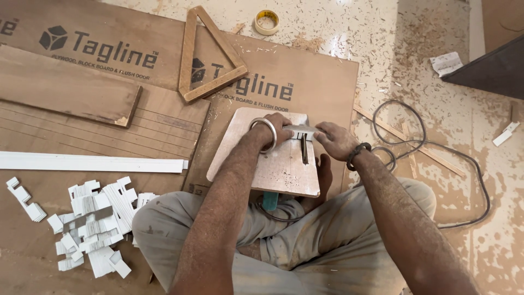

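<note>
I sit cross-legged on the floor with a small saw table (pixel 273 164) resting on my lap; a slot with a blade (pixel 304 148) runs down its top. My left hand (pixel 277 129), with a metal bangle on the wrist, and my right hand (pixel 334 139), with a dark wristband, both grip a short white strip (pixel 299 131) lying crosswise over the blade slot. A teal tool body (pixel 269 201) shows under the table's near edge.
Plywood sheets (pixel 305 87) cover the floor ahead. A wooden triangle frame (pixel 207 54) and a tape roll (pixel 267 22) lie beyond. A long white strip (pixel 93 162) and a pile of several cut white pieces (pixel 95 224) lie at left. A black cable (pixel 464 164) loops at right amid sawdust.
</note>
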